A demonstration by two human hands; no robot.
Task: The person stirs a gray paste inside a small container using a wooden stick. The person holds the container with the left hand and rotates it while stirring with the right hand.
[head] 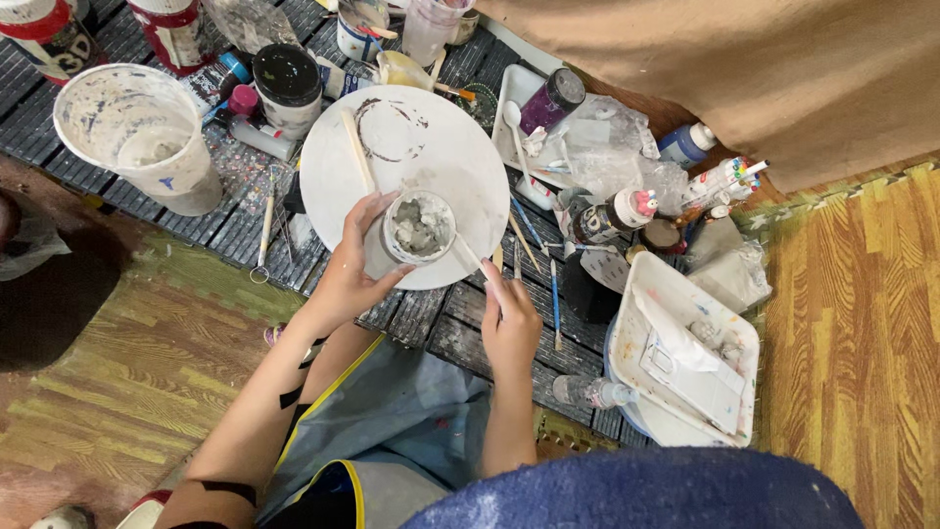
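Note:
My left hand (350,266) grips a small clear cup (416,228) holding thick grey-white paste, resting on a round white board (460,157). My right hand (509,328) holds a thin wooden stick (472,257) whose tip reaches into the cup. A second flat wooden stick (355,147) lies on the board beside a dark ring mark (390,127).
A large paint-smeared white bucket (142,132) stands at the left. A black-lidded jar (287,83), bottles, brushes (554,294) and plastic bags crowd the dark slatted mat. A white tray (685,353) with papers sits at the right. Tan cloth (764,69) hangs at upper right.

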